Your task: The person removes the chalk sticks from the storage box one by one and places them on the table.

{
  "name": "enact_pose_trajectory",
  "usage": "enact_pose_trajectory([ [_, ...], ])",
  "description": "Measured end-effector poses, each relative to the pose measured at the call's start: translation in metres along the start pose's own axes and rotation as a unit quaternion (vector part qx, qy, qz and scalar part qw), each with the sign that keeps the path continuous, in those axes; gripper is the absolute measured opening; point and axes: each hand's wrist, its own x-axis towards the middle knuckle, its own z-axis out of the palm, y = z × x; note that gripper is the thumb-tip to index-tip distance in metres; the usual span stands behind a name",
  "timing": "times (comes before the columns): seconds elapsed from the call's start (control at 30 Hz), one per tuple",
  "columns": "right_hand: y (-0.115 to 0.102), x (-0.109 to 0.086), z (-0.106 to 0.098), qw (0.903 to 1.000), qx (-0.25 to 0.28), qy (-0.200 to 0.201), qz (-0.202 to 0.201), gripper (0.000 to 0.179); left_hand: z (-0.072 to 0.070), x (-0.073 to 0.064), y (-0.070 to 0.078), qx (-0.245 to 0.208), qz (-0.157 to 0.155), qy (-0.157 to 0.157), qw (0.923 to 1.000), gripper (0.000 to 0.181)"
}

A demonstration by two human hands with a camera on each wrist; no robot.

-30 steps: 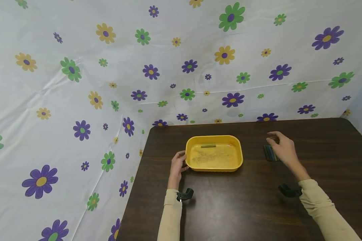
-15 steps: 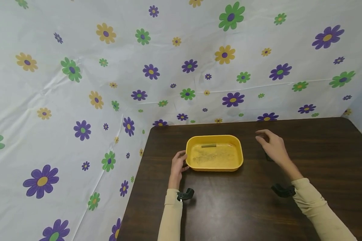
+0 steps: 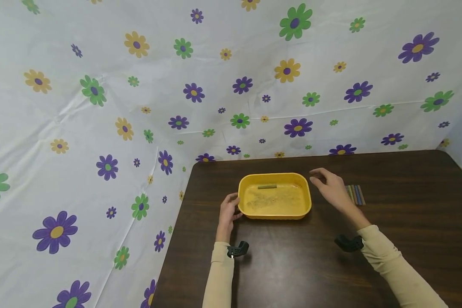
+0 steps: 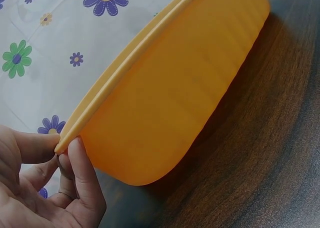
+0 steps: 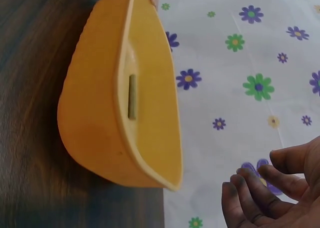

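A yellow plastic tub (image 3: 275,216) stands on the table, its floor smudged with dark dust. One olive-green chalk-like stick (image 3: 267,186) lies inside by the far wall; the right wrist view shows this stick (image 5: 132,97) too. My left hand (image 3: 227,211) pinches the tub's left end, thumb and fingers on the rim in the left wrist view (image 4: 75,130). Just off the tub's right end, my right hand (image 3: 333,188) hovers with loosely bent fingers. In the right wrist view, that hand (image 5: 275,188) has thumb and fingers apart, nothing between them, fingertips darkened.
Beyond my right hand, several coloured sticks (image 3: 356,195) lie side by side, partly hidden by it. The dark wooden table (image 3: 285,265) meets a white flower-printed cloth (image 3: 215,64) behind and at the left.
My right hand has moved left from over the row of sticks to near the tub's right end, uncovering part of the row. My left hand and the tub stay in place.
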Motion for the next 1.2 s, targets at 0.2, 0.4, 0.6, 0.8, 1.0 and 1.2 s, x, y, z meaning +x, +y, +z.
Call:
enact_pose_trajectory([
  [0.2,-0.002,0.002,0.013,0.9996,0.013,-0.025,0.003,0.033,0.0,0.002,-0.002,0.0,0.0,-0.003,1.0,0.034],
  [0.4,-0.001,0.006,0.026,0.9984,0.031,-0.047,0.009,0.034,0.001,0.002,0.0,0.004,0.007,-0.002,1.0,0.033],
  [0.6,0.0,0.006,0.038,0.9978,0.04,-0.052,0.005,0.031,0.001,0.003,-0.001,0.003,0.009,-0.002,1.0,0.033],
  [0.8,-0.002,0.006,0.05,0.9974,0.042,-0.057,-0.012,0.028,0.0,0.002,-0.001,-0.002,0.009,-0.006,0.9999,0.036],
  [1.0,-0.005,0.008,0.062,0.9971,0.034,-0.056,-0.037,0.025,0.0,-0.001,0.0,-0.003,0.01,-0.01,0.9999,0.04],
  [1.2,-0.007,0.014,0.073,0.9958,0.034,-0.06,-0.06,0.024,-0.001,0.0,-0.002,-0.004,0.01,-0.007,0.9999,0.038],
])
